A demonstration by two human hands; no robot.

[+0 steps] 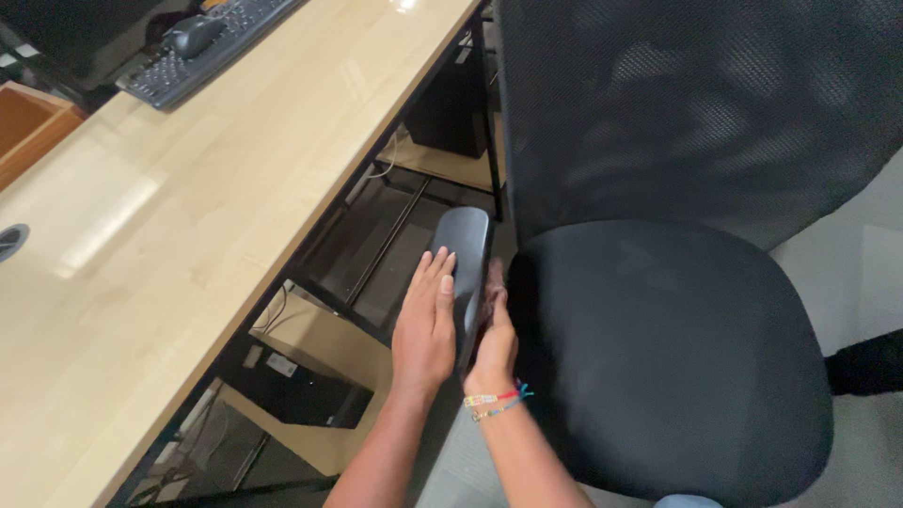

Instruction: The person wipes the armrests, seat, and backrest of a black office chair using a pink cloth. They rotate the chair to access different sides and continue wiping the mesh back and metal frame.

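Hands are pressed on the grey plastic armrest (465, 268) of a black office chair with a mesh back (696, 113). The left hand (425, 325) is laid flat against the armrest's outer side, fingers together and straight. The right hand (491, 346), with colourful string bracelets (497, 400) on its wrist, is tucked against the inner side beside the black round seat cushion (668, 357). Whether its fingers are curled cannot be told. A light wooden desk (188, 216) is seen to the left.

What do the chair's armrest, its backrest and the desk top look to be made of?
Armrest: likely hard grey plastic, smooth with a dull sheen. Backrest: black mesh fabric, its weave visible. Desk top: pale wood or wood-look laminate, grain lines under a glossy reflection.
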